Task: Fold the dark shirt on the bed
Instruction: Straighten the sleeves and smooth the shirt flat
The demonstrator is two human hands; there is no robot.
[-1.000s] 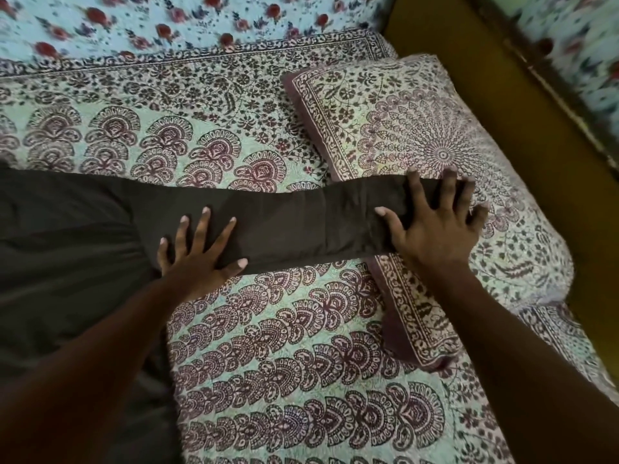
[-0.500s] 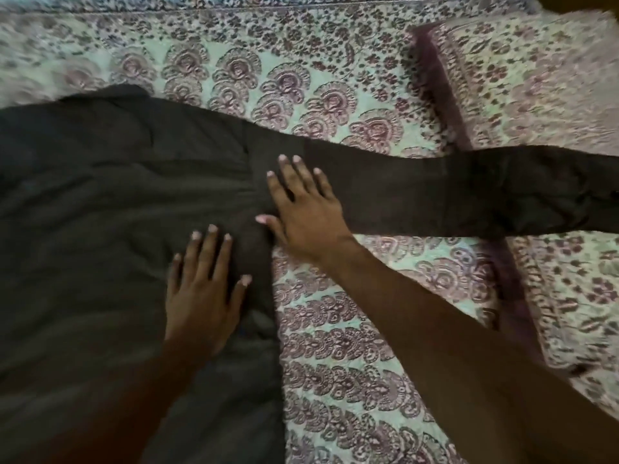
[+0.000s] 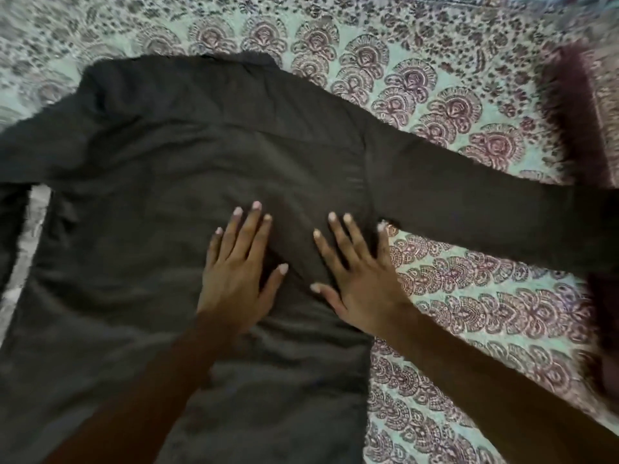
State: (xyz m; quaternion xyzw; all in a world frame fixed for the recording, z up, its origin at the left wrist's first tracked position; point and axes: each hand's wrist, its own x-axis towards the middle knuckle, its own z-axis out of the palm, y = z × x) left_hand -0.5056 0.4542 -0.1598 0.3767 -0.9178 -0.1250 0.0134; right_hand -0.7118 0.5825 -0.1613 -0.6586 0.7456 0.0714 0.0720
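Note:
The dark shirt (image 3: 160, 182) lies spread flat on the patterned bed cover (image 3: 475, 316), collar toward the far side. Its right sleeve (image 3: 485, 209) stretches out to the right edge of the view. My left hand (image 3: 237, 272) presses flat on the shirt's body with straight, spread fingers. Beside it, my right hand (image 3: 355, 279) also lies flat on the body, close to the armpit seam, its outer finger at the shirt's side edge. Neither hand grips the cloth. The shirt's left sleeve runs out of view at the left.
A pillow (image 3: 582, 108) with a dark maroon border lies at the right edge, under the end of the sleeve. Patterned bed cover shows beyond the collar and to the right of the shirt.
Both hands have slid left from the sleeve onto the shirt's body, and the view has swung left with them. The right hand left the cuff on the pillow and now lies near the armpit.

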